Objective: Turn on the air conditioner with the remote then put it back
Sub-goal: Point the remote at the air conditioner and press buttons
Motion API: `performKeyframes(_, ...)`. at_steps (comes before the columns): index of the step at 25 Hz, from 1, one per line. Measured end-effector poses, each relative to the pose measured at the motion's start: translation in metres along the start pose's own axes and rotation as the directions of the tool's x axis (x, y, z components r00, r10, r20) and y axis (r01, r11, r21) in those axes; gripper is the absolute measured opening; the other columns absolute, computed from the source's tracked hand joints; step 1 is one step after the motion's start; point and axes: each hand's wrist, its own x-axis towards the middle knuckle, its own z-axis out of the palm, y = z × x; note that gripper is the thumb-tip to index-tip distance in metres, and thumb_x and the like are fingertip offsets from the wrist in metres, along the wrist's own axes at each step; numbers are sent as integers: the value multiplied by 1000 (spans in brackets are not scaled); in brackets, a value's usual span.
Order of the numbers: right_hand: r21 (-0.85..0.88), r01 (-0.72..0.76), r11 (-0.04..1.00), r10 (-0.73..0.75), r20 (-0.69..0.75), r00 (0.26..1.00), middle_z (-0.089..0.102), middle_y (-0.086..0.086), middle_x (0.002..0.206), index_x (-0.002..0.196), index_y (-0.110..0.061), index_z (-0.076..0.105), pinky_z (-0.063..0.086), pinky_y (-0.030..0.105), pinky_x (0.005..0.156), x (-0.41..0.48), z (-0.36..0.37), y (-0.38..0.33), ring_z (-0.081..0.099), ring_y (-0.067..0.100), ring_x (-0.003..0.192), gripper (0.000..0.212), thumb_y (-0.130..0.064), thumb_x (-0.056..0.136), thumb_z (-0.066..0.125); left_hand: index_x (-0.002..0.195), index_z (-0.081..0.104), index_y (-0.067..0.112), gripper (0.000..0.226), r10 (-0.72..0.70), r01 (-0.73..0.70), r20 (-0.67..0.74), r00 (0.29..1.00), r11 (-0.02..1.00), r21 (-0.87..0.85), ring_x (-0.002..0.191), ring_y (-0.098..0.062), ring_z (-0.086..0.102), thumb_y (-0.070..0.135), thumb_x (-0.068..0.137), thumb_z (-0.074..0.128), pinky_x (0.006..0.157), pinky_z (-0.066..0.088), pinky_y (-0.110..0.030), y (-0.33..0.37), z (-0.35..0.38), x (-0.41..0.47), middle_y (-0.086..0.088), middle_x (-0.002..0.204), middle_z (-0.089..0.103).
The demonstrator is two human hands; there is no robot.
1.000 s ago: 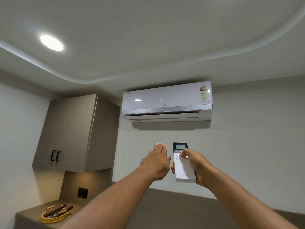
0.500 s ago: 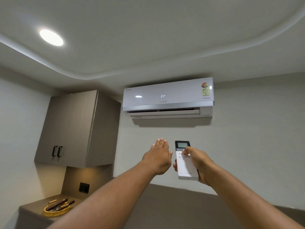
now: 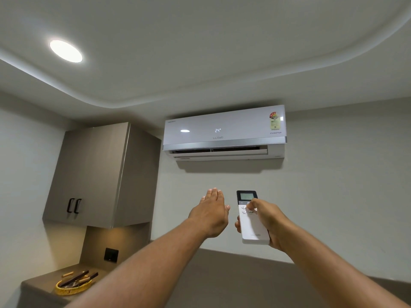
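A white air conditioner (image 3: 224,133) hangs high on the wall, its panel showing 24 and its lower flap partly open. Below it my right hand (image 3: 265,221) grips a white remote (image 3: 250,225) with a dark screen on top, pointed up at the unit, thumb resting on the buttons under the screen. My left hand (image 3: 211,213) is raised just left of the remote, flat, fingers together and stretched out, holding nothing and not touching the remote.
A grey wall cabinet (image 3: 100,174) with two black handles hangs at the left. Under it a counter (image 3: 37,285) carries a woven yellow tray (image 3: 72,287) of dark utensils. A black wall switch (image 3: 111,254) sits above the counter. A round ceiling light (image 3: 66,51) glows.
The view has tilted slightly, so the air conditioner and hands sit a little higher in frame. Its flap has opened a bit more. Both hands keep their pose.
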Motion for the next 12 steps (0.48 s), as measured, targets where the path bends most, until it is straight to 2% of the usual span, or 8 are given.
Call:
performKeyframes(8,-34,15,999,-16,-10,1000,75,21,67,102,-5,56,61,44,71,2,3,1,74,38,65,25,-16,81,51,154,1,10,63,6,-6,-12,1000,1000,2,150,-22,-4,42,102,18,118,3,-37,-3,0,2,-8,164,-3)
performKeyframes(12,-42,5,999,-5,-11,1000,76,20,66,102,-5,57,60,39,63,2,5,0,74,36,61,27,-17,80,51,154,1,10,62,7,-7,-15,1000,1000,-9,150,-21,-4,42,102,18,118,3,-37,-4,0,1,-8,164,-3)
